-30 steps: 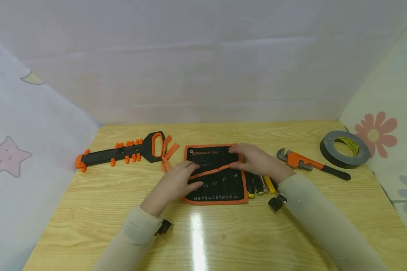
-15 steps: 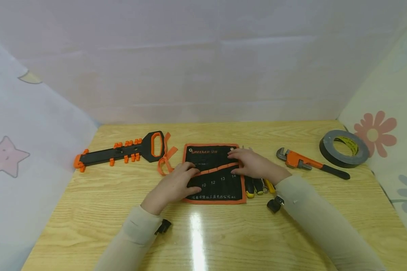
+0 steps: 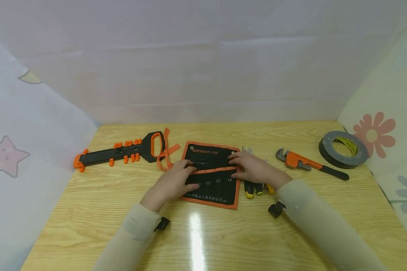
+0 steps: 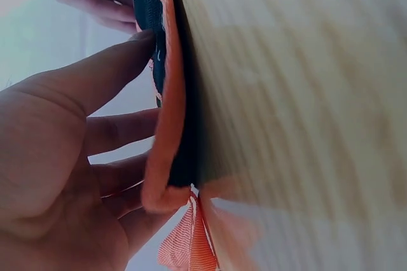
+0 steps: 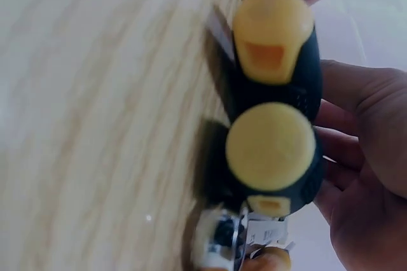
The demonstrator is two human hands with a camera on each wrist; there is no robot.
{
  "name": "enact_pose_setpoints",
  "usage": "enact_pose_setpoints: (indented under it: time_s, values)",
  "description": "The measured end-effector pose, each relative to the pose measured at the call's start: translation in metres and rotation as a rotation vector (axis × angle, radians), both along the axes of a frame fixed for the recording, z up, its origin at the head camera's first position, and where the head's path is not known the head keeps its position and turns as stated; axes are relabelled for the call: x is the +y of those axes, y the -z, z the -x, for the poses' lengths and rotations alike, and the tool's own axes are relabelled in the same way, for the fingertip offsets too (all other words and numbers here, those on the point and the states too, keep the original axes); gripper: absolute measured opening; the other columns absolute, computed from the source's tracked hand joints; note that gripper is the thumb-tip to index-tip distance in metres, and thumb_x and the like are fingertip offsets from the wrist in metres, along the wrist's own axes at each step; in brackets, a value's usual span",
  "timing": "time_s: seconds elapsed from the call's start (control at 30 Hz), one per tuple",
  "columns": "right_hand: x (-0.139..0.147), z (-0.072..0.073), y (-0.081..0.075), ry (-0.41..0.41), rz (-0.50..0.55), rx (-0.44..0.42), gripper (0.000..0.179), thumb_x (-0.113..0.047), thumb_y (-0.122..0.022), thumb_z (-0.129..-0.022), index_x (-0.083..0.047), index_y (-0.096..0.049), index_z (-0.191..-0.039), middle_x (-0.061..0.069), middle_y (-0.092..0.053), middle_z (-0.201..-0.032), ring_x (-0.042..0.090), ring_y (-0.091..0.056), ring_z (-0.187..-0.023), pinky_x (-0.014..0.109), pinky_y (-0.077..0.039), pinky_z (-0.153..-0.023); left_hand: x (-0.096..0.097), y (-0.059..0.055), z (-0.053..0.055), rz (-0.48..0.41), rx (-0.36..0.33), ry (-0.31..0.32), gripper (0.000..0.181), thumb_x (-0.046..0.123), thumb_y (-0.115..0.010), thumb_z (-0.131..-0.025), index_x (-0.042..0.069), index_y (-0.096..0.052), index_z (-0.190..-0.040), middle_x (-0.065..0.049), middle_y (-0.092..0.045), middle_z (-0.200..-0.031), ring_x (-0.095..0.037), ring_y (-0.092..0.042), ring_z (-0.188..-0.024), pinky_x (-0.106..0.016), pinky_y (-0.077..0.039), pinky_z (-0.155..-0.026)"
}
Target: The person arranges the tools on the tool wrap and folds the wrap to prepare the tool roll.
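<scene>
A flat black fabric tool pouch (image 3: pixel 220 194) with orange trim and printed sizes lies on the table, slightly turned. My left hand (image 3: pixel 171 182) rests on its left side; in the left wrist view the thumb (image 4: pixel 121 67) touches the pouch front and the fingers stay spread. On the pouch's right side rests my right hand (image 3: pixel 254 169), fingers loosely bent. Beneath and beside that hand lie tools with black and yellow handles (image 3: pixel 249 191), partly hidden. The right wrist view shows their yellow ends (image 5: pixel 270 147) close to the fingers. An orange ribbon (image 3: pixel 165 162) trails from the pouch's left edge.
At left lies a black rack (image 3: pixel 103 157) with orange clips and a handle loop. An orange pipe wrench (image 3: pixel 300 162) and a roll of grey tape (image 3: pixel 329 150) lie at right. Fabric walls (image 3: pixel 203 75) enclose the wooden table (image 3: pixel 88 226) at the back and sides.
The pouch has turned a little clockwise, its lower right corner shifting left and toward me. The ribbon has shifted with it. Both hands stay on the pouch with only small movements.
</scene>
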State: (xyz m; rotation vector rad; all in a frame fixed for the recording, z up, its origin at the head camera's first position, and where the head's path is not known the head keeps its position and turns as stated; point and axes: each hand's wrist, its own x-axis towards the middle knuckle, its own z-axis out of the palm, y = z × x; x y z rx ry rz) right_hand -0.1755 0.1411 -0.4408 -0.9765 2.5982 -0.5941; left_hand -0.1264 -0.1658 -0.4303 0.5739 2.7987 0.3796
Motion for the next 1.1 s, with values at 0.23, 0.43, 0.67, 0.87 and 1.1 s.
enact_pose_setpoints:
  time_s: [0.23, 0.43, 0.67, 0.87, 1.1]
  values:
    - [-0.001, -0.012, -0.001, 0.009, 0.013, 0.005, 0.050, -0.028, -0.075, -0.104, 0.001, -0.067, -0.144, 0.019, -0.061, -0.154, 0.041, -0.058, -0.142, 0.059, -0.047, -0.119, -0.003, 0.001, 0.007, 0.011, -0.017, -0.018, 0.066, 0.045, -0.079, -0.099, 0.007, -0.063, -0.150, -0.016, -0.046, -0.166, -0.037, -0.044, -0.154, -0.056, -0.048, -0.120]
    - [-0.001, -0.021, -0.004, 0.011, 0.020, 0.015, 0.048, -0.027, -0.075, -0.104, 0.000, -0.068, -0.143, 0.018, -0.068, -0.146, 0.037, -0.064, -0.134, 0.056, -0.053, -0.113, -0.003, 0.002, 0.013, 0.014, -0.013, -0.014, 0.067, 0.046, -0.079, -0.099, 0.007, -0.062, -0.150, -0.015, -0.045, -0.168, -0.037, -0.044, -0.155, -0.057, -0.046, -0.121]
    - [-0.003, -0.027, -0.006, 0.011, 0.016, -0.002, 0.044, -0.029, -0.076, -0.104, -0.003, -0.072, -0.139, 0.012, -0.074, -0.135, 0.027, -0.070, -0.117, 0.047, -0.059, -0.101, -0.002, 0.003, 0.019, 0.026, -0.008, 0.003, 0.071, 0.046, -0.080, -0.098, 0.006, -0.059, -0.153, -0.016, -0.044, -0.169, -0.038, -0.047, -0.154, -0.056, -0.043, -0.124]
    - [-0.004, -0.032, -0.006, 0.020, 0.013, -0.012, 0.042, -0.029, -0.075, -0.104, -0.004, -0.074, -0.138, 0.007, -0.076, -0.127, 0.018, -0.068, -0.105, 0.038, -0.058, -0.090, -0.002, 0.004, 0.024, 0.028, -0.008, 0.022, 0.072, 0.046, -0.081, -0.098, 0.006, -0.058, -0.154, -0.016, -0.044, -0.169, -0.038, -0.050, -0.152, -0.055, -0.044, -0.124]
    - [-0.005, -0.036, -0.007, 0.011, 0.031, -0.021, 0.041, -0.029, -0.074, -0.105, -0.004, -0.074, -0.137, 0.007, -0.076, -0.128, 0.022, -0.069, -0.109, 0.041, -0.059, -0.094, -0.003, 0.006, 0.030, 0.035, -0.009, 0.047, 0.069, 0.044, -0.080, -0.099, 0.006, -0.059, -0.152, -0.015, -0.043, -0.170, -0.039, -0.054, -0.148, -0.055, -0.045, -0.122]
